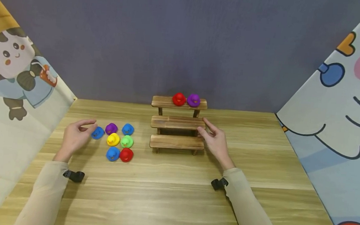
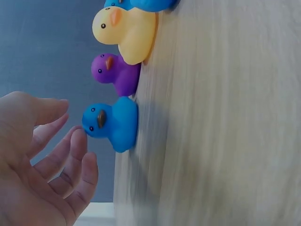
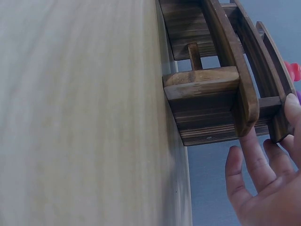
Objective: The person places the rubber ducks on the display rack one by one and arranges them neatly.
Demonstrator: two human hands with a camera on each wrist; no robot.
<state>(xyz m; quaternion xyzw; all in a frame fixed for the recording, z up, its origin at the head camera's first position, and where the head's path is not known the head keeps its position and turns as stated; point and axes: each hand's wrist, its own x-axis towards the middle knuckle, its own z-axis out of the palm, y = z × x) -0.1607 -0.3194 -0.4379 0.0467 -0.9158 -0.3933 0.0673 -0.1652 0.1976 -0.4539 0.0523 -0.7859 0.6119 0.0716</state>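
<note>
My left hand (image 1: pixel 76 136) hovers at the left blue rubber duck (image 1: pixel 97 133), its thumb and fingers parted beside the duck's head. In the left wrist view this blue duck (image 2: pixel 113 123) sits on the table, with the fingertips right at its head. My right hand (image 1: pixel 216 143) is at the right end of a three-tier wooden stand (image 1: pixel 178 123). Its thumb and index finger hold the end of the middle tier, seen side-on in the right wrist view. On the top tier sit a red duck (image 1: pixel 179 99) and a purple duck (image 1: pixel 193 100).
Right of my left hand stand a purple duck (image 1: pixel 111 128), a yellow duck (image 1: pixel 113 139), a green duck (image 1: pixel 127 141), a red duck (image 1: pixel 126 154) and two more blue ducks. A dark grey wall (image 1: pixel 184 46) rises behind the wooden table (image 1: pixel 148 201); printed panels flank it.
</note>
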